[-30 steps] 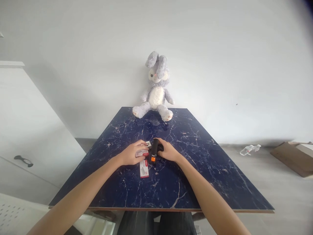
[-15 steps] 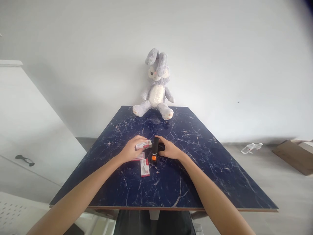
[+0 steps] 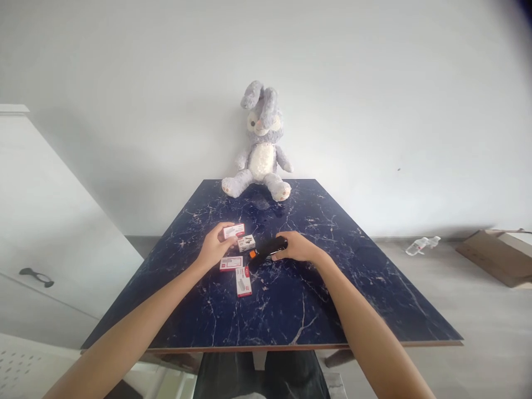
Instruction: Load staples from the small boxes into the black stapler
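Between the thumb and fingers of my left hand (image 3: 216,243) is a small red-and-white staple box (image 3: 235,230). My right hand (image 3: 296,246) grips a black stapler (image 3: 268,249) with an orange patch at its left end; the stapler lies slanted, its right end by my fingers. A white box with dark print (image 3: 246,243) sits between the held box and the stapler. Nearer to me, a flat red-edged box (image 3: 231,263) lies beside my left wrist, and another red-and-white staple box (image 3: 244,281) lies just below it, close to the stapler's orange end.
A grey plush rabbit (image 3: 261,149) sits at the far edge of the blue marbled table (image 3: 324,316), against the wall. A white cabinet (image 3: 50,221) stands at the left. On the floor at right are plastic bottles (image 3: 421,245) and a cardboard box (image 3: 494,257).
The stapler has turned from pointing away from me to lying slanted toward the right. My left hand has moved its box up and left, away from the white box.
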### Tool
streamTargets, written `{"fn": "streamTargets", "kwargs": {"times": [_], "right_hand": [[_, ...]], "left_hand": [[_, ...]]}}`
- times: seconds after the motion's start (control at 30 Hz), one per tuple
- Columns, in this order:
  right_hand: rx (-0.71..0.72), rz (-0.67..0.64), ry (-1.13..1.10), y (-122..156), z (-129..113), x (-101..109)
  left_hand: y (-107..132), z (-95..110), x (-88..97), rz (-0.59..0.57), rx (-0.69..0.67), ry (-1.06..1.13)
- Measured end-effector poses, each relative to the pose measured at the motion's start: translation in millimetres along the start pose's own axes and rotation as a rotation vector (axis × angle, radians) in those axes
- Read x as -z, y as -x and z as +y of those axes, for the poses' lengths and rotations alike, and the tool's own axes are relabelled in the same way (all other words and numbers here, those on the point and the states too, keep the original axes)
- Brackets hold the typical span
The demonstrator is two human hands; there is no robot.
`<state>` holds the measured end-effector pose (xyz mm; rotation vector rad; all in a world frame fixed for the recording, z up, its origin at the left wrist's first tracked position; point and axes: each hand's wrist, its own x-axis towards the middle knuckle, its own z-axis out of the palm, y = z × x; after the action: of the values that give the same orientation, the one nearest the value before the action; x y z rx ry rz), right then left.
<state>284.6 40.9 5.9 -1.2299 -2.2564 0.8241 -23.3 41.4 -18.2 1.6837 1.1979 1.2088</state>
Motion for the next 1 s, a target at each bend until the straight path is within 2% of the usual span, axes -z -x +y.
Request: {"fn": "streamTargets", "kwargs": {"times": [0.07,0.17,0.3,0.47,0.7,0.77,0.87,0.93,1.0], "right_hand": [[-0.046,0.083,0.041,-1,5,-1],[-0.086,0.175,0.089,-3,12,-1],[-0.067,0.096,0.057,-2,18,5],[-0.069,0.076,0.07,2,20,12],[-0.062,0.093,0.072,5,15,13],[-0.073,0.096,0.08,5,12,13],[-0.09,0.113,0.117,7,9,15],[-0.082,0.226,0.161,9,5,17],[-0.037,0.417,0.185,12,-2,17]], "left_hand": [[-4,-2,3.1,0.016,0.024,0.096],[-9,-2,8.1,-0.033,0.095,0.297],[-11,1,13.1,-0.133,0.167,0.476],[-5,10,21.2,-0.315,0.186,0.475],[0,22,30.0,-0.573,0.284,0.487],[-1,19,29.0,-0.588,0.312,0.476],[-1,13,25.3,-0.535,0.355,0.446],[-1,12,21.9,-0.471,0.376,0.43],[-1,13,17.9,-0.424,0.382,0.414]]}}
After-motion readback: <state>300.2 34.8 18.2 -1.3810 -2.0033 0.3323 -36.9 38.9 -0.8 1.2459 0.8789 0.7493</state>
